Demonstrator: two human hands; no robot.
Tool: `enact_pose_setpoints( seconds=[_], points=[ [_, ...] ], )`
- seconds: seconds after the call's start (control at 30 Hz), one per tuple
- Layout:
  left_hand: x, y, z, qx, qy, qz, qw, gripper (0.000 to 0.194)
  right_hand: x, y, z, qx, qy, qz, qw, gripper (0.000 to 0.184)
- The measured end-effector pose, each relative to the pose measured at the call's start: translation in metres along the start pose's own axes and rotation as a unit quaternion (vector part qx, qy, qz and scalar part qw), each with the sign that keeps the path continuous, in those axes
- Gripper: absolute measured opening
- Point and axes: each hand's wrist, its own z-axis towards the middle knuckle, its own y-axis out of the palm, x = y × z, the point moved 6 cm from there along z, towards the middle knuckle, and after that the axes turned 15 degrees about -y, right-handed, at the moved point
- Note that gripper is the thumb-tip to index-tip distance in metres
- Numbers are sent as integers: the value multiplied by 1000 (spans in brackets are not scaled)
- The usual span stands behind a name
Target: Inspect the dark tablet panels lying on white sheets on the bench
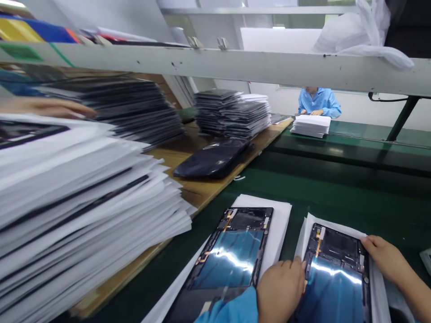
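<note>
A tablet panel (340,269) lies inner side up on white sheets at the lower right. It has a black frame, an orange flex cable and a shiny blue area. My left hand (281,289), in a blue sleeve, is closed on its left edge with the fingers curled. At the top right corner my right hand (385,258) pinches the edge, thumb on top. Left of this, a second similar tablet panel (232,255) rests on more white sheets (281,220), partly covered by my left sleeve. The lower ends of both panels are cut off or hidden.
A tall stack of white sheets (101,202) with dark panels between them fills the left side. Dark stacks (218,112) and a black glossy bag (212,157) occupy a brown board. Another person's hand (50,106) is far left; a person (318,103) sits opposite. A shelf beam (235,65) crosses above.
</note>
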Motion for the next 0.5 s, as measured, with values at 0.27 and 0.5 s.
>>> enact_pose_setpoints(
  seconds=[0.27, 0.5],
  points=[
    [-15, -8, -25, -140, -72, -433, 887, 39, -3, -21, -67, 189, 119, 92, 970, 54],
    [-15, 9, -31, -240, -144, -569, 773, 51, -30, -8, -67, 286, 103, 256, 918, 68]
  ],
)
